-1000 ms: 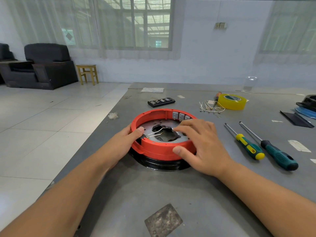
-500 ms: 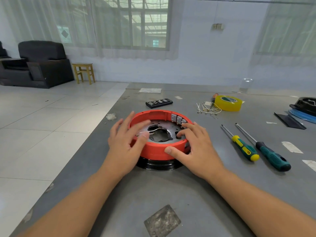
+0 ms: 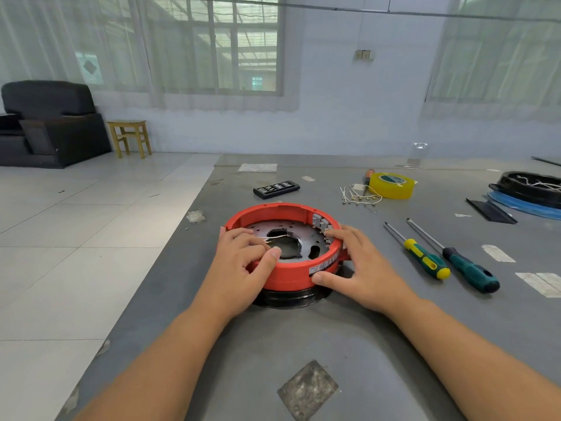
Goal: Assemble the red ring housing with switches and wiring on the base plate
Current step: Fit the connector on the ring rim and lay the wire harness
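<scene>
Grey table (image 3: 349,335) fills lower frame; black armchair (image 3: 45,123) upper left. Red ring housing (image 3: 273,212) at centre holds a perforated plate (image 3: 306,235), switches (image 3: 320,221) on its right wall. Left hand (image 3: 239,268) pinches wire (image 3: 274,237); right hand (image 3: 361,268) grips the rim.

Red ring housing (image 3: 282,273), black base plate (image 3: 291,297), yellow tape roll (image 3: 391,185).
</scene>
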The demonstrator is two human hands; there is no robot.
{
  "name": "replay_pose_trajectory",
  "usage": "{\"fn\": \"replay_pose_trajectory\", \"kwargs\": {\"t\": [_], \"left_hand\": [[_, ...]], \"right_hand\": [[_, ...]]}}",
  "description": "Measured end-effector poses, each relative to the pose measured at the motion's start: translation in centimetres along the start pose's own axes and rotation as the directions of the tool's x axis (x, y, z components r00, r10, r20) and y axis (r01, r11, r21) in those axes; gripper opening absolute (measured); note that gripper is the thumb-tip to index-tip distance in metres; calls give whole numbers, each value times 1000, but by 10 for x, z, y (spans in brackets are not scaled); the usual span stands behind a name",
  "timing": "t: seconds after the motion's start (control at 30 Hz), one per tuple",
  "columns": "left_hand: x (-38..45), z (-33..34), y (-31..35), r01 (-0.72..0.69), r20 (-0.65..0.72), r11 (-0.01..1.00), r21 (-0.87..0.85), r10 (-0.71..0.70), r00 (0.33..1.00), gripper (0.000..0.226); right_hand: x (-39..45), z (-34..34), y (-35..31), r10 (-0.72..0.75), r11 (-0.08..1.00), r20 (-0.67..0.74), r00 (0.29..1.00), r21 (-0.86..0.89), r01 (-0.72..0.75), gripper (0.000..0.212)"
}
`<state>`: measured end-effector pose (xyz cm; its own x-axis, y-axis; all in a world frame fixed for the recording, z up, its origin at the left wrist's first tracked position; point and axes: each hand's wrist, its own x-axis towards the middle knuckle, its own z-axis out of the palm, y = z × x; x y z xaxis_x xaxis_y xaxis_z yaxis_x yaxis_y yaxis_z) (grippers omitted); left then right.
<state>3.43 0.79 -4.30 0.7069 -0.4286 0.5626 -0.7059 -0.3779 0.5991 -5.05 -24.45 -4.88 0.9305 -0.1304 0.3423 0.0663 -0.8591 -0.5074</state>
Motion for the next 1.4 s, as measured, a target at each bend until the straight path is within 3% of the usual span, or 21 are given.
{"fn": "replay_pose_trajectory", "kwargs": {"t": [0.1,0.17,0.27,0.37,0.47,0.6,0.7,0.77,0.87,0.93,1.0,1.1,1.23,1.4], "left_hand": [[1,-4,-6,15,-8,999,45,-15,1000,50],[-1,-2,-2,-5,-19,985,173,8,1000,56],[-6,7,16,-134,0,939,316,141,990,38],[-7,18,26,-179,31,896,406,182,983,32],[-8,22,22,-165,19,868,469,177,984,33],[0,33,26,-142,-2,841,522,167,986,32],[11,43,35,-129,-27,811,571,176,984,31],[19,55,47,-211,-23,814,542,266,964,39],[37,99,80,-416,78,851,319,414,907,44],[59,139,100,-330,143,932,150,310,940,41],[88,176,108,-81,227,996,25,74,971,41],[135,221,94,144,304,986,86,-164,938,41],[178,263,66,210,248,919,333,-300,921,37],[211,295,49,163,183,870,466,-274,944,44]], "right_hand": [[0,8,-7,7,1000,-44,999,4,-6,95],[1,9,-10,23,1000,-39,999,1,-23,98],[2,11,-11,24,1000,-40,999,1,-24,100],[1,7,-4,-14,997,-3,1000,80,14,104],[2,-3,11,65,983,-30,997,173,-59,79],[20,-8,32,108,973,-115,988,-191,-128,41],[48,-14,38,158,929,-141,977,-314,-196,30],[69,-31,46,204,923,-152,967,-300,-242,26],[101,-72,71,316,910,-110,942,-244,-334,24],[119,-100,94,373,890,-87,924,-246,-383,22],[136,-121,120,448,859,-53,893,-252,-446,23],[158,-130,160,569,810,48,821,-204,-550,30],[185,-115,204,617,785,109,779,-142,-602,45],[226,-105,235,575,816,68,815,-118,-566,45]]}}
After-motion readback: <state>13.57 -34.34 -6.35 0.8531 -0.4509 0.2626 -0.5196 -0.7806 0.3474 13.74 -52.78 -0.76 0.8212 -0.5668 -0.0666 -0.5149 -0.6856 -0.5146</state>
